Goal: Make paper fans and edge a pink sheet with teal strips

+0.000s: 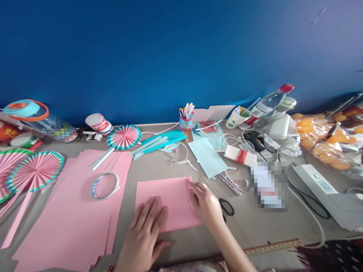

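Observation:
A rectangular pink paper (172, 200) lies on the table in front of me. My left hand (144, 232) is laid flat over its lower left part, fingers stretched and holding nothing. At the paper's right edge, my right hand (208, 207) is closed, with bent fingers gripping the edge near the upper right corner. Partly hidden behind that hand are scissors (227, 207) with black handles. To the left, a stack of larger pink sheets (70, 211) carries a roll of tape (93, 187).
Pleated paper fans (124, 136) sit at the left and back. Light blue paper (208, 156), red string (241, 156), a glue gun (253, 139) and a blurred phone-like object (268, 185) lie right of centre. A power strip (314, 181) and cables are far right. Bottles (266, 104) stand against the blue wall.

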Available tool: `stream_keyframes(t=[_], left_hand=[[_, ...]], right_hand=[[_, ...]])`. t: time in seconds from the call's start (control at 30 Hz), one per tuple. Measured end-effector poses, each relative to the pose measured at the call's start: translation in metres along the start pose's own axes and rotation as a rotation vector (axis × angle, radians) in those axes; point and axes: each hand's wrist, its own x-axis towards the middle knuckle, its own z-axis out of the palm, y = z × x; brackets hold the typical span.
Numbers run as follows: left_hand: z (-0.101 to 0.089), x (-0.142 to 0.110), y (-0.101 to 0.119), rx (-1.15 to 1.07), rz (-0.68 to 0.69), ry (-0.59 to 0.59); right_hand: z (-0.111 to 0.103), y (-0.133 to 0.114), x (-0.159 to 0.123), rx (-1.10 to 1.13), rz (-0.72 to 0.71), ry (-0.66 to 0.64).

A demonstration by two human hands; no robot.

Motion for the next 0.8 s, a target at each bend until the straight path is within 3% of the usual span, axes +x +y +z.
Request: stream_keyframes(t=[0.4, 0.5, 0.63, 0.8], left_hand=[[-0.006, 0.001, 0.002, -0.023, -0.018, -0.05], [-0.005, -0.001, 0.003, -0.044, -0.021, -0.069], [-0.003, -0.002, 0.006, -0.066, -0.05, -0.09], [-0.006, -0.002, 0.008, -0.093, -0.052, -0.091]], right_hand=[[-0.015, 0.0, -0.002, -0.121, -0.086, 0.007], [-0.018, -0.014, -0.011, -0.106, -0.197, 0.022], [-0.016, -0.042, -0.03, 0.031, -0.403, -0.118], [-0.012, -0.05, -0.047, 0.064, -0.432, -0.139]])
